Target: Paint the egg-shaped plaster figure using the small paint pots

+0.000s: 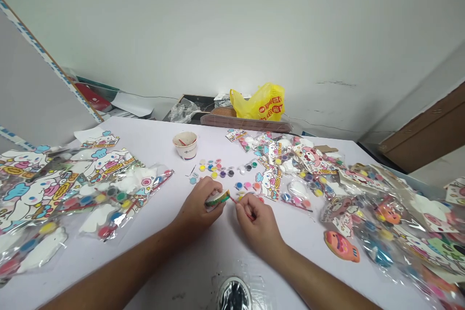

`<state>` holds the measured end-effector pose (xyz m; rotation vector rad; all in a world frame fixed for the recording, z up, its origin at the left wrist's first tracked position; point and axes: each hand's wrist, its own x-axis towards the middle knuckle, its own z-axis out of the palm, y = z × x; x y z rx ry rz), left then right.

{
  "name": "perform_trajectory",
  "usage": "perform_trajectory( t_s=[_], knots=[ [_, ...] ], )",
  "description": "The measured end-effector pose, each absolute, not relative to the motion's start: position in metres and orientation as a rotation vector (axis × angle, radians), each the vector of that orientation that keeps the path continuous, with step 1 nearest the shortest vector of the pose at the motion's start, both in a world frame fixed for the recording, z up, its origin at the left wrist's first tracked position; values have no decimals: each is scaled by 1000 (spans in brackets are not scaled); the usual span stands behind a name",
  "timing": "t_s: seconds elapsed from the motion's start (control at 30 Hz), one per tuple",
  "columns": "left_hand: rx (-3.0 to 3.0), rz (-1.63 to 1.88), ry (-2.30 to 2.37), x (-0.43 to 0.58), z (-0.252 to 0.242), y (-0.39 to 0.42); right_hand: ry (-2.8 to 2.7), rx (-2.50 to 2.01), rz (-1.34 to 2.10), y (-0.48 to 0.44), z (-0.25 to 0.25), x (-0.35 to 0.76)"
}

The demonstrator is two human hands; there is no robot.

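My left hand [199,207] is closed around a small plaster figure [217,198] painted green and yellow, held just above the white table [203,261]. My right hand [257,219] pinches a thin red-handled paintbrush [240,206] whose tip meets the figure's right side. Beyond the hands lie rows of small paint pots [217,168] in several colours. A paper cup [185,145] with a brush in it stands farther back.
Clear bags of cartoon painting kits are piled at the left [72,189] and right [381,208]. A painted orange figure [341,246] lies at the right. A yellow plastic bag [259,101] sits behind the table by the wall. A round silver lid [234,294] rests near the front edge.
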<state>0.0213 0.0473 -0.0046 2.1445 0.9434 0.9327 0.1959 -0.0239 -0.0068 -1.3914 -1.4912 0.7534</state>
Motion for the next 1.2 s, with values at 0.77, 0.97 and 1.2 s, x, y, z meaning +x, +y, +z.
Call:
perform_trajectory(
  t_s=[0.77, 0.97, 1.2],
  knots=[
    [1893, 908, 997, 21, 5, 42, -1907, -1944, 361, -13, 29, 230],
    [1886, 907, 986, 23, 7, 41, -1955, -1990, 382, -13, 29, 226],
    [1887, 898, 984, 24, 6, 41, -1893, -1966, 521, -12, 27, 229]
  ],
)
